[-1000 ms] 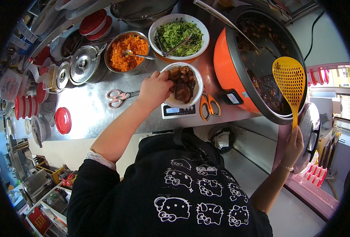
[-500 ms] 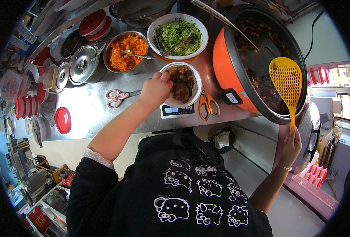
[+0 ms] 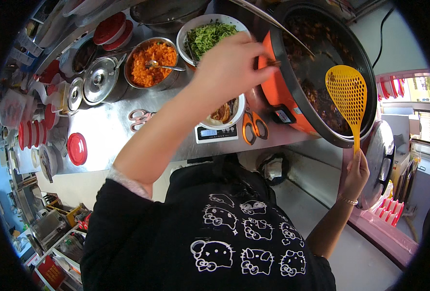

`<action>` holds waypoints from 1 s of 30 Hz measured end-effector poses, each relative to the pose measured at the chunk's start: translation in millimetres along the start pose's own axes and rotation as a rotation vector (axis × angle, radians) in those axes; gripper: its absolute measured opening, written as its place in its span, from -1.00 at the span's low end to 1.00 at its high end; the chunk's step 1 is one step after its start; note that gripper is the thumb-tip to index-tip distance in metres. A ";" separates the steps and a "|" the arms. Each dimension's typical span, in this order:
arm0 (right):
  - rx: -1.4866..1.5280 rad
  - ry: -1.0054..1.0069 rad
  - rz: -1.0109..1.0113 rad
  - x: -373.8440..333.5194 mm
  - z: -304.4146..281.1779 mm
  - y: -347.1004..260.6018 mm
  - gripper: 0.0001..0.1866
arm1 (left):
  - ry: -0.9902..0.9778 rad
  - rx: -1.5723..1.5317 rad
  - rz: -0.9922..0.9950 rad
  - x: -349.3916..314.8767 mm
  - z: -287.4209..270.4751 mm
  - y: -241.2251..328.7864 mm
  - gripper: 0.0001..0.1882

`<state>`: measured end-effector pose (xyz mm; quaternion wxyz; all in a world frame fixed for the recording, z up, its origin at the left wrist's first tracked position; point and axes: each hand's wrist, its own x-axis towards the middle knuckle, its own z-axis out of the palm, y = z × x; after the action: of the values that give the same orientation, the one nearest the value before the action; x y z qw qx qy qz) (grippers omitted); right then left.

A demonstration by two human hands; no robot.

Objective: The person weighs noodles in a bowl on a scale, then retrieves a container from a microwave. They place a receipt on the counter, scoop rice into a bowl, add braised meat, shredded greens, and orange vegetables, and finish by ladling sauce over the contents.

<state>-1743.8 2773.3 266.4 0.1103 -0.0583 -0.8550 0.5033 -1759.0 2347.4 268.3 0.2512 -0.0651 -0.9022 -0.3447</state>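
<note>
My left hand [image 3: 234, 65] reaches over the bowl of shredded green vegetable [image 3: 210, 36], its fingertips pinched on a small dark-brown piece of food [image 3: 274, 63] beside the rim of the big orange pot [image 3: 277, 85]. Under that wrist, partly hidden, a white bowl [image 3: 241, 109] with brown braised meat [image 3: 222, 115] stands on a kitchen scale [image 3: 217, 134]. My right hand [image 3: 358, 170] grips the handle of a yellow perforated skimmer [image 3: 348, 94], whose head is above the pot's right side. Dark sauce with brown bits [image 3: 321, 102] lies in the pot.
Orange-handled scissors [image 3: 254, 130] lie right of the scale; another pair of scissors [image 3: 138, 118] lies to the left. Beyond are a bowl of diced orange vegetable [image 3: 152, 60] with a spoon, a lidded steel pot [image 3: 101, 80] and a red lid [image 3: 77, 148]. A long metal handle [image 3: 263, 17] crosses the pot's rim.
My left hand has lifted out of the white bowl and moved up and right toward the orange pot, carrying a small brown piece. My right hand and the skimmer have barely shifted.
</note>
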 end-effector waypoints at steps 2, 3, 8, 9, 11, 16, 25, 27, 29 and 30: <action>-0.019 0.000 0.014 0.3 0.5 0.7 -0.68 | -0.039 0.058 0.039 28.7 23.8 16.6 -0.73; -0.034 -0.001 0.022 -0.1 0.3 0.5 -0.68 | -0.050 0.111 0.061 38.3 33.8 23.9 -0.72; -0.041 0.039 0.034 -4.2 -2.9 -1.6 -0.69 | -0.070 0.051 0.100 36.6 27.8 23.7 -0.70; -0.045 0.042 0.037 -4.3 -3.1 -1.7 -0.69 | -0.067 0.002 0.076 29.2 19.0 19.2 -0.72; -0.041 0.031 0.032 -3.5 -3.0 -1.5 -0.69 | -0.057 -0.078 0.027 10.0 -3.3 6.6 -0.75; -0.023 -0.020 -0.009 4.6 -2.8 -1.1 -0.69 | -0.063 -0.015 -0.310 -54.7 -47.7 -31.5 -0.83; -0.063 -0.080 -0.037 11.1 10.2 -5.9 -0.68 | -0.200 0.308 -0.567 -151.4 -24.7 -82.2 -0.84; -0.073 -0.082 -0.053 11.8 13.6 -7.6 -0.69 | -0.216 0.365 -0.528 -153.3 -13.2 -83.5 -0.83; -0.093 -0.086 -0.064 12.2 15.2 -9.4 -0.69 | -0.232 0.390 -0.485 -150.0 -5.5 -83.1 -0.82; -0.108 -0.083 -0.065 12.0 15.8 -10.1 -0.70 | -0.236 0.390 -0.453 -147.3 -1.7 -82.2 -0.81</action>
<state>-1759.2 2757.6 269.4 0.0878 -0.0154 -0.8862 0.4547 -1654.7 2292.5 147.6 0.0695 0.1474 -0.9657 -0.2023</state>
